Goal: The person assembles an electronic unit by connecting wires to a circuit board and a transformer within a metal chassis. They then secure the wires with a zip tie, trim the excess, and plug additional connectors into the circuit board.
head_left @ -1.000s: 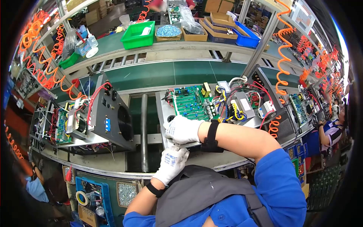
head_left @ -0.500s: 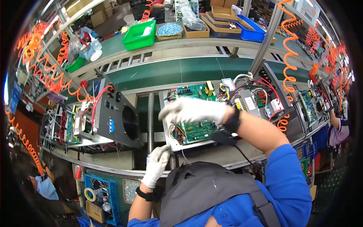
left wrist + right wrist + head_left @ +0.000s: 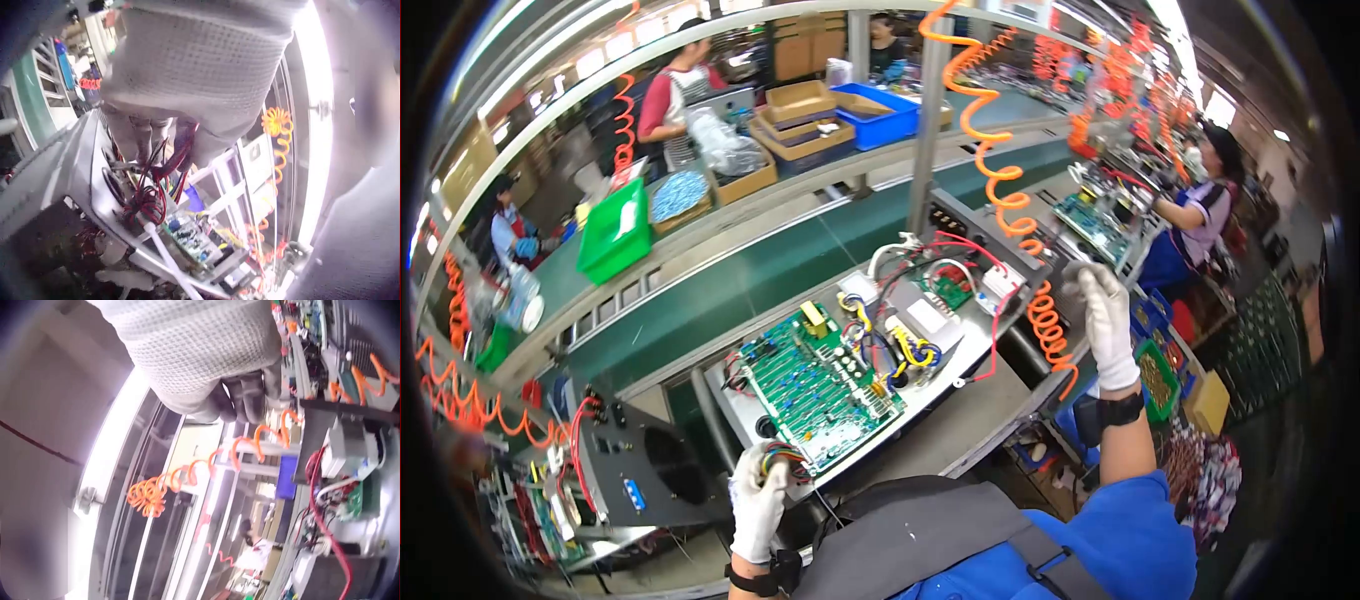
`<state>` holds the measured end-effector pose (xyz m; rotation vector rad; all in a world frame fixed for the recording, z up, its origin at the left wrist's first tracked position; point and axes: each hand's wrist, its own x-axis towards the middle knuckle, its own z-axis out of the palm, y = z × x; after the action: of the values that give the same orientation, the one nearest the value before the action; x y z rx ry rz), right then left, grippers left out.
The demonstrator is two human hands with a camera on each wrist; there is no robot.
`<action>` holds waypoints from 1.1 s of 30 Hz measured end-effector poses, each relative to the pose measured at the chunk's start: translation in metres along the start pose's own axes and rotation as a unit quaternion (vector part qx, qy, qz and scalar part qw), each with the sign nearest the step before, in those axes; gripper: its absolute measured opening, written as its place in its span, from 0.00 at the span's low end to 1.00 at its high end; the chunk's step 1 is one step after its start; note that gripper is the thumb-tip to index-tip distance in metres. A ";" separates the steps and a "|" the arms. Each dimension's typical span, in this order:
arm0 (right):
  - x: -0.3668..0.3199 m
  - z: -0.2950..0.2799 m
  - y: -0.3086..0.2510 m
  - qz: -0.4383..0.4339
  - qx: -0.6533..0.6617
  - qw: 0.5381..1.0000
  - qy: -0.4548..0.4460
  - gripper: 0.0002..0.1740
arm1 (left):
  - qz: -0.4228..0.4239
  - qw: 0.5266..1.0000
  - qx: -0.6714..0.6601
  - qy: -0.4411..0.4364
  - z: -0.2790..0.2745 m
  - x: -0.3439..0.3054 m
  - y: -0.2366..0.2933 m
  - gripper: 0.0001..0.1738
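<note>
My gloved left hand (image 3: 758,505) holds a bundle of coloured wires (image 3: 782,455) at the near left corner of a green circuit board (image 3: 825,385). In the left wrist view, the fingers close around the wires (image 3: 150,203), and a white strip like a cable tie (image 3: 169,262) sticks out below them. The board is mounted on a metal chassis (image 3: 945,368) beside more wiring and a dark upright panel (image 3: 980,235). Off to the right, my gloved right hand (image 3: 1108,330) is raised, its fingers (image 3: 253,400) loosely bent with nothing visible in them.
Another chassis with a fan panel (image 3: 635,455) stands on the left. An orange coiled hose (image 3: 1000,180) hangs between the chassis and my right hand. Parts bins, including a green one (image 3: 1157,380), lie below that hand. A person (image 3: 1200,205) works at the right.
Both hands were together at the chassis's near left corner; the right then lifted over the board and swung far right. My left hand took hold of the wires. The head view turned right.
</note>
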<state>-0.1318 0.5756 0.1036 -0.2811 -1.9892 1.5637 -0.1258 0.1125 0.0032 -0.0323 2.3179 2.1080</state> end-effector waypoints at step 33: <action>-0.015 -0.027 0.218 0.226 -0.013 0.965 -0.133 0.19 | -0.009 0.973 0.113 0.201 0.008 -0.038 -0.175 0.33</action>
<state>-0.1453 0.6532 -0.1018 -0.5991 -2.2650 1.9405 -0.0842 0.1042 -0.1714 -0.5235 2.7480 1.9632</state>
